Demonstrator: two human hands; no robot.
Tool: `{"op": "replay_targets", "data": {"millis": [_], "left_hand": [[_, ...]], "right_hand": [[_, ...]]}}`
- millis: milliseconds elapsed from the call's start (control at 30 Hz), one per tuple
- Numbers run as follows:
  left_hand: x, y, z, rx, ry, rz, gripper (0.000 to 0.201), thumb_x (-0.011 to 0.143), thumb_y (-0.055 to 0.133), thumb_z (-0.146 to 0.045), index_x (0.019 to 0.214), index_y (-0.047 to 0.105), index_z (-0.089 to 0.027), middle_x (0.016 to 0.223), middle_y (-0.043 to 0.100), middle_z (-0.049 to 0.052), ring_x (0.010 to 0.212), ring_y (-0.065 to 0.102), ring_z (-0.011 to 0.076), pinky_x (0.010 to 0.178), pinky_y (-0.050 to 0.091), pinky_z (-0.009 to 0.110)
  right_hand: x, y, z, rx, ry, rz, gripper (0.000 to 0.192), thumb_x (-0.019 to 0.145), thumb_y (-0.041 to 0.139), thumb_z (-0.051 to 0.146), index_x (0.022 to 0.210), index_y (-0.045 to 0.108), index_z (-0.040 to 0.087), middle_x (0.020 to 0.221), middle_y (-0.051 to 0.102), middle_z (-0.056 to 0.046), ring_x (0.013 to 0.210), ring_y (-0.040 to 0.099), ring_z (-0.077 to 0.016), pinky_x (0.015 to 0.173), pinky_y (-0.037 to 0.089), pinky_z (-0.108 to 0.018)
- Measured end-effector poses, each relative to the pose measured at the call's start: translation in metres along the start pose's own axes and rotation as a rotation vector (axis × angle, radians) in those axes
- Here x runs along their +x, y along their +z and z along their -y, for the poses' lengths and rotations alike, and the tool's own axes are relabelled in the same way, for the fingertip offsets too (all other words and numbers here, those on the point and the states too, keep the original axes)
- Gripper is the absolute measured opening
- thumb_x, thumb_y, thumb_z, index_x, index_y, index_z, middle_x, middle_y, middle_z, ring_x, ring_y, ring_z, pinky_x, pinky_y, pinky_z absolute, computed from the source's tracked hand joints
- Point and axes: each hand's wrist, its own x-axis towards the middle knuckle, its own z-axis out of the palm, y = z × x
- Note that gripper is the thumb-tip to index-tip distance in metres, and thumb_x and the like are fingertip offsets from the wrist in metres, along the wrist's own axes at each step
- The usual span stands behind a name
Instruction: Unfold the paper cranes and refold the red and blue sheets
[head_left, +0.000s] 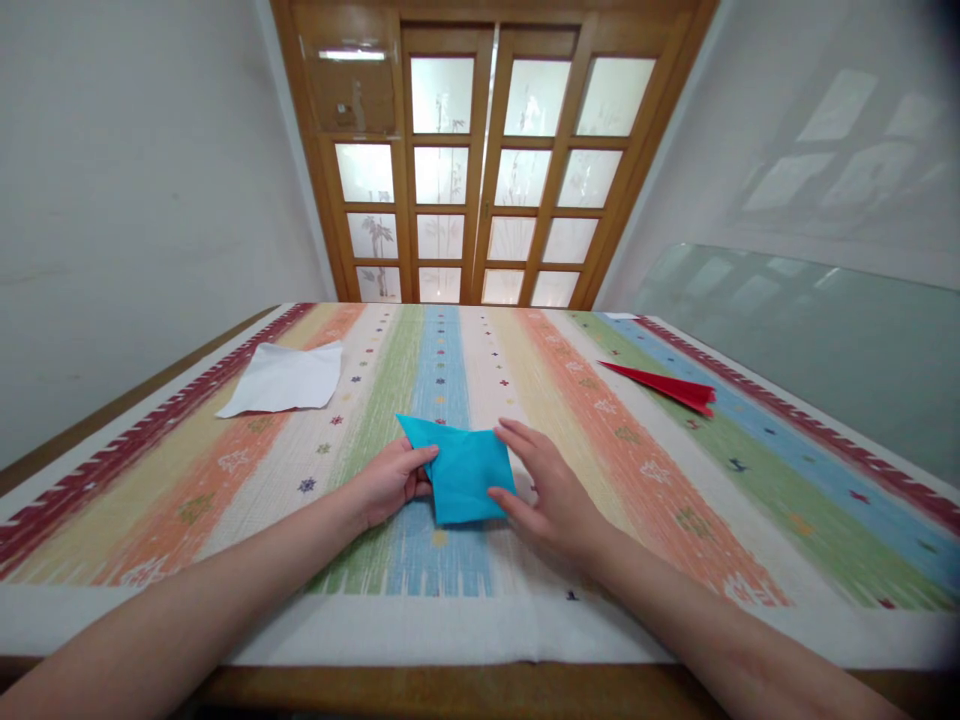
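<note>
A folded piece of blue paper (472,478) is held up over the table, with a pointed flap sticking out at its upper left. My left hand (397,480) pinches its left side, thumb on top and the other fingers behind it. On the right edge, my right hand (551,490) has its thumb and forefinger spread apart, the tips touching the paper's upper right corner and lower right side. The remaining fingers of my right hand are partly hidden.
The table wears a striped tablecloth (330,540). A white sheet of paper (285,378) lies at the left, and a red folded paper dart (664,388) at the right. Glass-paned wooden doors (484,170) stand beyond the far edge, with a glass panel (810,340) along the right.
</note>
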Motion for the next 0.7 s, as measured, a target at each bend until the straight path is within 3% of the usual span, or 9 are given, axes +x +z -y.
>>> {"op": "replay_targets", "data": {"millis": [67, 167, 267, 367, 433, 567, 700], "left_hand": [[-0.001, 0.001, 0.002, 0.024, -0.001, 0.026, 0.037, 0.085, 0.076, -0.030, 0.115, 0.063, -0.012, 0.108, 0.073, 0.017, 0.088, 0.073, 0.0248, 0.078, 0.061, 0.039], [-0.003, 0.004, 0.005, 0.052, -0.016, 0.056, 0.043, 0.084, 0.078, -0.032, 0.117, 0.062, -0.010, 0.111, 0.072, 0.019, 0.093, 0.073, 0.0273, 0.082, 0.060, 0.041], [-0.005, 0.007, 0.006, 0.056, -0.033, 0.081, 0.044, 0.083, 0.079, -0.033, 0.117, 0.062, -0.010, 0.112, 0.072, 0.019, 0.095, 0.073, 0.0279, 0.085, 0.059, 0.043], [-0.006, 0.008, 0.004, 0.053, -0.055, 0.104, 0.042, 0.083, 0.079, -0.031, 0.116, 0.063, -0.010, 0.108, 0.072, 0.018, 0.092, 0.073, 0.0265, 0.084, 0.060, 0.042], [-0.006, 0.006, 0.001, 0.038, -0.066, 0.100, 0.042, 0.086, 0.076, -0.032, 0.120, 0.062, -0.012, 0.103, 0.072, 0.015, 0.087, 0.073, 0.0246, 0.078, 0.062, 0.040], [-0.002, -0.002, -0.010, -0.001, -0.061, 0.028, 0.041, 0.093, 0.066, -0.032, 0.130, 0.059, -0.016, 0.094, 0.070, 0.008, 0.080, 0.072, 0.0203, 0.071, 0.063, 0.036], [-0.002, -0.009, -0.019, 0.147, -0.163, -0.039, 0.034, 0.090, 0.068, -0.029, 0.120, 0.064, -0.014, 0.083, 0.067, 0.006, 0.070, 0.070, 0.0173, 0.060, 0.062, 0.029]], "right_hand": [[0.001, 0.003, -0.006, 0.232, 0.234, -0.038, 0.085, 0.090, 0.069, 0.038, 0.160, 0.021, 0.036, 0.158, 0.038, -0.015, 0.129, 0.054, -0.0320, 0.097, 0.052, -0.052], [0.004, 0.007, -0.009, 0.703, 0.525, 0.068, 0.101, 0.088, 0.072, 0.040, 0.161, 0.003, 0.038, 0.140, 0.056, -0.015, 0.102, 0.068, -0.0262, 0.078, 0.059, -0.042], [0.007, 0.007, -0.008, 0.975, 0.676, 0.192, 0.095, 0.084, 0.077, 0.036, 0.159, 0.019, 0.033, 0.108, 0.070, -0.008, 0.091, 0.071, -0.0243, 0.076, 0.058, -0.038], [0.007, 0.007, -0.007, 1.049, 0.745, 0.219, 0.076, 0.079, 0.082, 0.031, 0.145, 0.044, 0.030, 0.105, 0.072, -0.006, 0.090, 0.070, -0.0237, 0.075, 0.058, -0.037], [0.006, 0.007, -0.009, 1.058, 0.776, 0.217, 0.063, 0.078, 0.082, 0.030, 0.134, 0.053, 0.029, 0.107, 0.072, -0.006, 0.087, 0.070, -0.0227, 0.072, 0.057, -0.035], [0.005, 0.004, -0.015, 1.015, 0.813, 0.253, 0.043, 0.079, 0.080, 0.029, 0.117, 0.060, 0.026, 0.100, 0.072, -0.005, 0.077, 0.067, -0.0198, 0.063, 0.053, -0.030], [0.005, 0.002, -0.017, 0.984, 0.780, 0.312, 0.032, 0.079, 0.080, 0.028, 0.104, 0.061, 0.023, 0.089, 0.069, -0.002, 0.070, 0.063, -0.0163, 0.059, 0.049, -0.027]]}}
